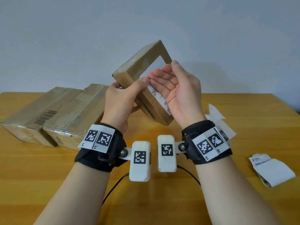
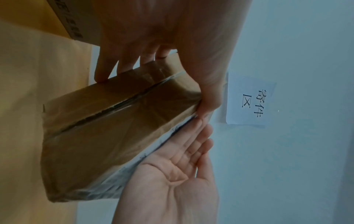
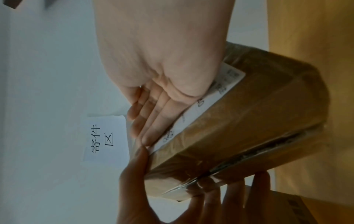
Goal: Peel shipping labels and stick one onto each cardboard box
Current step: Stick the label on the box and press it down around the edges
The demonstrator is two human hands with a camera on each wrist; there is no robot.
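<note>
A small taped cardboard box (image 1: pixel 138 65) is held tilted in the air above the table. My left hand (image 1: pixel 128 95) grips its lower left end, thumb on the labelled face and fingers (image 2: pixel 107 66) underneath. A white shipping label (image 1: pixel 159 96) lies on the box's broad face. My right hand (image 1: pixel 165 73) rests flat on that label with straight fingers and covers its middle. From the right wrist the label (image 3: pixel 210 104) shows along the box (image 3: pixel 249 113) beneath the palm. The left wrist view shows the box's taped side (image 2: pixel 107 136).
Two larger cardboard boxes (image 1: pixel 32 114) (image 1: pixel 76 117) lie side by side at the left of the wooden table (image 1: pixel 162 200). A folded strip of labels (image 1: pixel 272 171) sits at the right. White backing scraps (image 1: pixel 217 116) lie behind my right wrist. A paper sign (image 2: pixel 250 98) hangs on the wall.
</note>
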